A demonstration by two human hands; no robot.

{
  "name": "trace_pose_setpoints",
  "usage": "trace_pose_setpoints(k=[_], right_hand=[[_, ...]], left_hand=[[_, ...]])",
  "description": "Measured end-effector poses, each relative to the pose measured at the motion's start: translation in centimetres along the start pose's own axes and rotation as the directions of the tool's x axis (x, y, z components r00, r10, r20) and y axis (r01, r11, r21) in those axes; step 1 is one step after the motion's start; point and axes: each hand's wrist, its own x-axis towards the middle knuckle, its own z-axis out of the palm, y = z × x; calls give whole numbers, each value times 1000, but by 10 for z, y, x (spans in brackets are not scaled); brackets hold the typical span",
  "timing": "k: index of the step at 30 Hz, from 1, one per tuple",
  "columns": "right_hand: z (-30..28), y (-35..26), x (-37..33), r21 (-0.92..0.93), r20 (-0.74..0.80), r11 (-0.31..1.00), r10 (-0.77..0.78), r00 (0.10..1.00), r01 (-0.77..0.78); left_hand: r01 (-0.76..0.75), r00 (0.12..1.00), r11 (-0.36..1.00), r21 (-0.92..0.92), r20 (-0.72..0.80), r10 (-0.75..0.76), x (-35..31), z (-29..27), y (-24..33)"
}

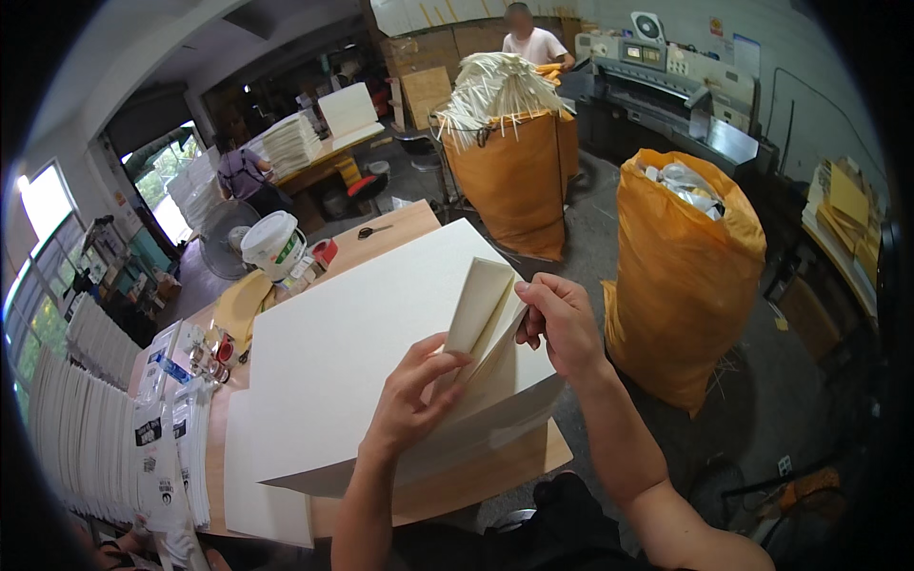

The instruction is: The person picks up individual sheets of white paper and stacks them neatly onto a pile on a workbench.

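Both my hands work on a small cream folded paper piece, shaped like a narrow pocket or sleeve, tilted above a large stack of white sheets. My left hand grips its lower left side, thumb and fingers curled round it. My right hand pinches its upper right edge between thumb and fingers. A thin flap runs down between the two hands. Whether the piece is paper or thin card, I cannot tell. The stack's top sheet lies flat, and its near side shows below my wrists.
Left on the wooden table are a white bucket, tape rolls, black scissors and bundled white packages. Orange sacks of scraps stand on the floor ahead and right. Two people work farther off, one near a large machine.
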Motion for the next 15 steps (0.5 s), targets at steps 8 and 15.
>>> trace_pose_setpoints(k=[8, 15], right_hand=[[-3, 0, 2, -20, 31, 1000, -4, 1000, 4], [-4, 6, -2, -325, 16, 936, -140, 990, 138]], left_hand=[[39, 999, 999, -11, -31, -40, 0, 0, 3], [-2, 995, 1000, 11, -101, 3, 1, 5, 5]])
